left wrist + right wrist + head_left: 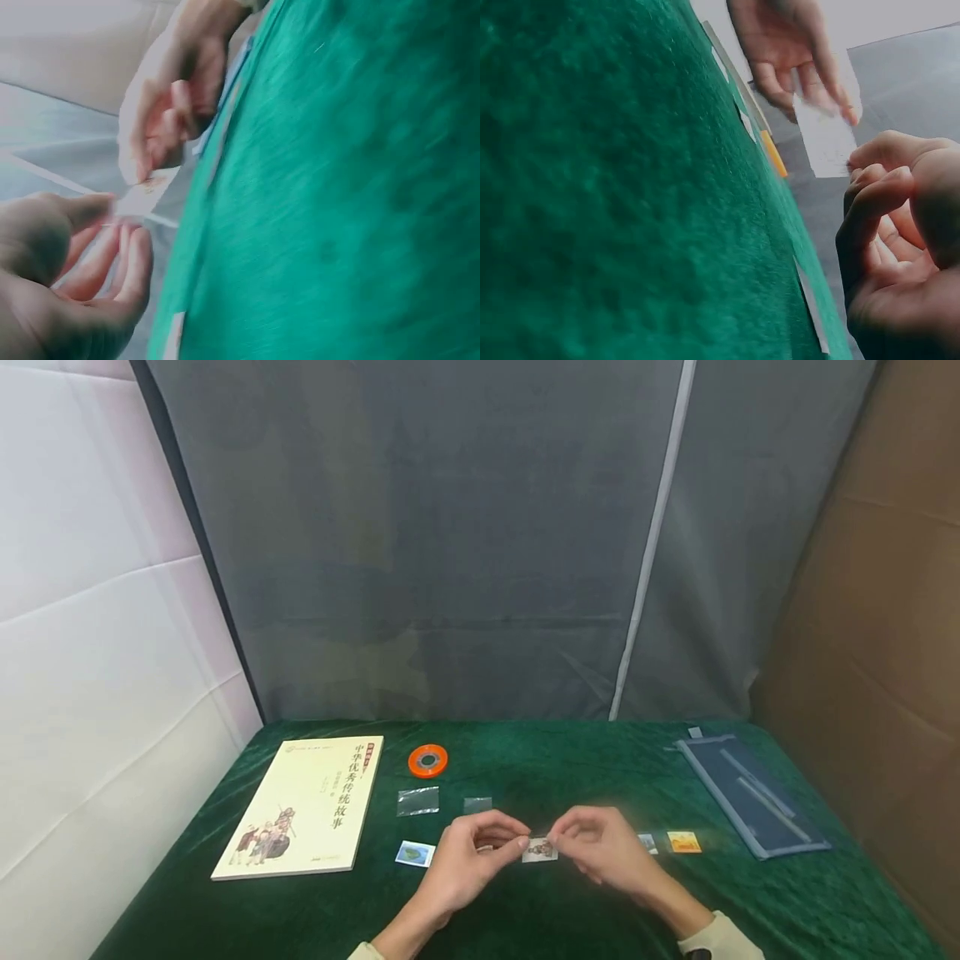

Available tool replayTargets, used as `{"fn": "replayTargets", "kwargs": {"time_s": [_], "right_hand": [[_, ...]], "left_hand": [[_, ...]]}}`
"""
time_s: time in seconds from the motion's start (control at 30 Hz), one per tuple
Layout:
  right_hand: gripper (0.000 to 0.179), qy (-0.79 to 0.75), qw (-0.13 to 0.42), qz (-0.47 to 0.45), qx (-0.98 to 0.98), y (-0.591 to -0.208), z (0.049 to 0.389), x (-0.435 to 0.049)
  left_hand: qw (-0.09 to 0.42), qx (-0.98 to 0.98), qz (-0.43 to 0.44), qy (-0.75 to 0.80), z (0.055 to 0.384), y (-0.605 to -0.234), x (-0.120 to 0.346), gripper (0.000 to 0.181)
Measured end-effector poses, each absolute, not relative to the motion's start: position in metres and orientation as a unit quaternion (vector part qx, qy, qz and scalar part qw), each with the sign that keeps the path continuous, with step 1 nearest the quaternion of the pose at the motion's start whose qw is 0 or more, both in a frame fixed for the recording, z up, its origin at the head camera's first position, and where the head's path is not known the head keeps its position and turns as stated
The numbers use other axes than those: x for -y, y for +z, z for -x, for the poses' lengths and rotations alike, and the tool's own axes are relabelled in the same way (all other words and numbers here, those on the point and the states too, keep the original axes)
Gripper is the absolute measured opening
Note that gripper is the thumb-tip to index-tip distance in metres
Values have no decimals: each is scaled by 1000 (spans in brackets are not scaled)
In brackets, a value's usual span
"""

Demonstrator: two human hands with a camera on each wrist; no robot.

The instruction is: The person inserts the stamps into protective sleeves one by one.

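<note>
Between my two hands is a small postage stamp (540,850) with a dark figure picture, raised above the green cloth. My left hand (472,853) pinches its left edge between thumb and fingertips. At the opposite edge, my right hand (603,850) pinches it with thumb and forefinger. The right wrist view shows the pale back of the stamp (826,146) stretched flat between both hands. A stamp with a blue-green picture (415,853) lies just left of my left hand. Beyond the right hand lie a bluish stamp (647,843), partly covered by it, and an orange stamp (684,842).
A cream book (307,802) lies at the left. Behind the hands are an orange tape roll (427,761) and two clear plastic sleeves, one (417,801) larger and one (477,805) partly behind the left hand. A blue-grey zip pouch (750,795) lies at right on the green cloth (555,768).
</note>
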State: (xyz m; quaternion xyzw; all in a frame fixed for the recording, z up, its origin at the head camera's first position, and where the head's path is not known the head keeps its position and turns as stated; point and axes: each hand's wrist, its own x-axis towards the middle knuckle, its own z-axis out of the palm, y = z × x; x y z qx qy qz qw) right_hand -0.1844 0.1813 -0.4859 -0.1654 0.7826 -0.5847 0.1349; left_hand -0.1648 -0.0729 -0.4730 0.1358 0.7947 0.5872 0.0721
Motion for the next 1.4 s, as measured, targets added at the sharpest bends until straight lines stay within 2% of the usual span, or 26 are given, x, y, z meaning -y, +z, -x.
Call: {"fn": "replayTargets", "kwargs": {"time_s": [0.17, 0.43, 0.67, 1.4], "right_hand": [[15, -534, 116, 186, -817, -483, 199, -179], [18, -437, 79, 234, -865, -477, 211, -179], [12, -390, 68, 257, -882, -480, 211, -178], [9, -366, 21, 224, -903, -490, 210, -173]], "left_hand": [[33, -836, -174, 520, 183, -468, 73, 10], [54, -847, -194, 493, 196, -468, 69, 7], [29, -866, -196, 458, 196, -471, 69, 7], [22, -883, -227, 409, 193, -477, 68, 15]]}}
